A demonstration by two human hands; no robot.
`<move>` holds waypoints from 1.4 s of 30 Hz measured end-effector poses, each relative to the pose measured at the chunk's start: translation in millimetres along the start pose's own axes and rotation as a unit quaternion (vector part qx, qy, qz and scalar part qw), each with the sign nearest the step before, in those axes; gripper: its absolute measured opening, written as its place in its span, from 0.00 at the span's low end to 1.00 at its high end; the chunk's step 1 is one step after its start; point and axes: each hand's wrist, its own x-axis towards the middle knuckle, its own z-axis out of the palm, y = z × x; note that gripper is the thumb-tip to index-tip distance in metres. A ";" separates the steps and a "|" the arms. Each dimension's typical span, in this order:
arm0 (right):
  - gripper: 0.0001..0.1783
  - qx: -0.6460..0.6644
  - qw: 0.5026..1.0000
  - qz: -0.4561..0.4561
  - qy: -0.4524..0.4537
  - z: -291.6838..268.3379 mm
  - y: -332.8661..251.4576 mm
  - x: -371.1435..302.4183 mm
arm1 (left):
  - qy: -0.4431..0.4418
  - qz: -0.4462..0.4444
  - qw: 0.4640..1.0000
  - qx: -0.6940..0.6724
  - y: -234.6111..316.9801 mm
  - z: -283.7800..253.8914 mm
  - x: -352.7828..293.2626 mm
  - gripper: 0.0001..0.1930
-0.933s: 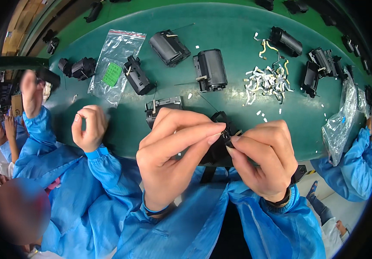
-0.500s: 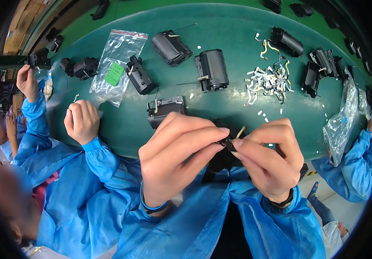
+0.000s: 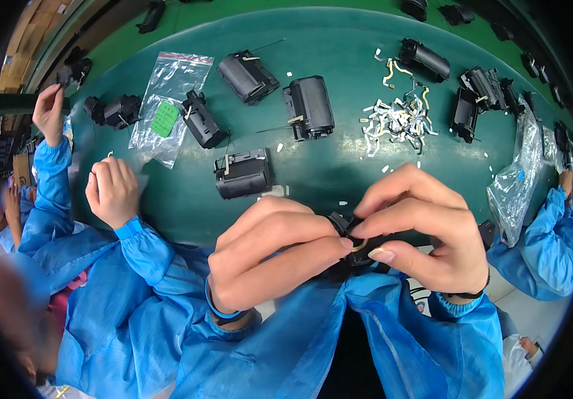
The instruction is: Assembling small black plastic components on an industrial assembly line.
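My left hand (image 3: 276, 243) pinches a small black plastic part (image 3: 342, 223) at the near edge of the table. Curled about the same part, my right hand (image 3: 426, 233) has its index fingertip against it, while the thumb stands apart from the index finger. A thin yellowish flex cable strip (image 3: 359, 247) bends between the fingertips of both hands. Most of the part is hidden by the fingers, and its lower portion is dark. Just beyond my left hand lies a black housing (image 3: 243, 174) on the green table (image 3: 326, 53).
Several white flex strips (image 3: 399, 123) lie heaped at the right. More black housings (image 3: 310, 110) are spread across the table. A clear zip bag (image 3: 177, 80) with a green label (image 3: 164, 119) is at the left. A co-worker's hand (image 3: 114, 193) rests close by; another clear bag (image 3: 519, 179) is far right.
My right thumb has parted from the index finger. The yellowish strip stood upright and now curves lower between my hands. The table's things appear shifted left in the view.
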 end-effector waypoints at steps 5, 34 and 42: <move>0.07 0.127 0.978 0.145 -0.086 -10.2 -5.7 3.9 | -0.011 0.019 1.000 -0.009 -2.8 2.5 -1.4 0.15; 0.03 0.279 0.917 0.285 -0.020 11.3 -3.4 8.8 | 0.085 -0.114 0.990 0.006 7.3 11.2 -3.7 0.14; 0.01 0.179 0.956 0.202 0.115 38.8 6.3 -2.1 | 0.157 -0.156 0.975 -0.037 -0.9 30.3 -12.6 0.12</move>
